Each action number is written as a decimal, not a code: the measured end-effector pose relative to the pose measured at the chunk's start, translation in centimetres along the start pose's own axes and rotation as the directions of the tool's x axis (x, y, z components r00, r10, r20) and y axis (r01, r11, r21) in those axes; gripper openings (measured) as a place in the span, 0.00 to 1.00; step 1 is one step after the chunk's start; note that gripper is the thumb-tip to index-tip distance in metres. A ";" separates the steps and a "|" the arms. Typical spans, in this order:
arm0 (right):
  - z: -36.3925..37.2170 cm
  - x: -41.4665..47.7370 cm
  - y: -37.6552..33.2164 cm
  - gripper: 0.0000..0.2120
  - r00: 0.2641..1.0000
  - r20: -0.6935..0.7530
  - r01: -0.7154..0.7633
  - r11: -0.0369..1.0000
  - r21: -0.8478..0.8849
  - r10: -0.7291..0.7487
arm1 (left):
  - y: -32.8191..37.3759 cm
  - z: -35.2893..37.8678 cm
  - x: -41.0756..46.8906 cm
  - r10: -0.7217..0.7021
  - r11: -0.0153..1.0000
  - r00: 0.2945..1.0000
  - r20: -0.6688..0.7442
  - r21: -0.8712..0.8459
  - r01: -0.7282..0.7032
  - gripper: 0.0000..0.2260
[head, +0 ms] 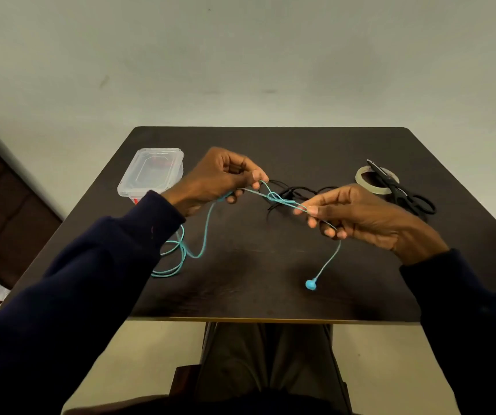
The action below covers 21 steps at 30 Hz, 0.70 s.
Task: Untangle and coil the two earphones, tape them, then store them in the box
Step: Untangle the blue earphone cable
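Observation:
A light blue earphone cable [204,235] is stretched between both hands above the dark table [270,280], with a knot [276,198] at mid-span. My left hand [219,178] pinches the cable left of the knot. My right hand [357,214] pinches it on the right. One blue earbud [311,284] hangs from my right hand down to the table. Loose blue loops lie by my left forearm. The black earphone [293,193] lies tangled on the table behind the knot. The clear plastic box [152,172], lid on, stands at the back left.
A roll of clear tape [362,179] sits at the back right with black scissors [402,190] lying across it. The table's front edge runs just above my lap. A wall stands behind the table.

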State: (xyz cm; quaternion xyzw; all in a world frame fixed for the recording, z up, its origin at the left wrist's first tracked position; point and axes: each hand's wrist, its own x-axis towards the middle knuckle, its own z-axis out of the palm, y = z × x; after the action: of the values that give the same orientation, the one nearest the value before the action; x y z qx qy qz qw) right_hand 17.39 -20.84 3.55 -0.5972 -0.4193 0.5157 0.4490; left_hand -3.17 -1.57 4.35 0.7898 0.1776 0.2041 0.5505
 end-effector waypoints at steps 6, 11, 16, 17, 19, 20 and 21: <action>-0.9 -0.2 -0.2 0.11 0.999 -0.032 -0.014 0.972 -0.236 0.007 | 0.3 -1.5 -0.3 -0.088 0.990 0.988 0.126 0.123 0.073 0.15; -1.3 0.0 0.9 0.14 0.998 -0.055 -0.002 0.935 -0.354 -0.019 | 0.9 -2.5 -0.2 -0.165 0.951 0.961 0.220 0.293 0.096 0.15; -2.2 -0.4 2.0 0.18 0.992 -0.111 0.029 0.974 -0.226 -0.055 | 0.1 -3.4 -0.5 -0.164 0.960 0.977 0.133 0.250 0.127 0.14; -2.1 -0.4 2.3 0.18 0.987 -0.139 0.051 0.983 -0.179 -0.077 | -0.3 -3.3 -0.7 -0.165 0.964 0.978 0.128 0.230 0.133 0.14; -1.6 -0.4 3.1 0.16 0.971 -0.201 0.114 0.988 -0.100 -0.133 | -1.0 -2.9 -1.2 -0.169 0.967 0.977 0.130 0.212 0.139 0.14; -1.3 -0.3 3.4 0.15 0.959 -0.233 0.146 0.986 -0.080 -0.160 | -1.4 -2.6 -1.4 -0.166 0.968 0.978 0.130 0.212 0.136 0.14; -0.9 -0.3 3.7 0.15 0.947 -0.263 0.171 0.983 -0.070 -0.183 | -1.8 -2.5 -1.6 -0.163 0.969 0.979 0.125 0.207 0.135 0.15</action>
State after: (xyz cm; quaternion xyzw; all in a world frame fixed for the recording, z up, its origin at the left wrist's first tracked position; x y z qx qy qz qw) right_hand 18.40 -22.14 0.06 -0.6317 -0.4184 0.3780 0.5320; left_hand -5.96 0.17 3.18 0.8373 0.2166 0.0871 0.4944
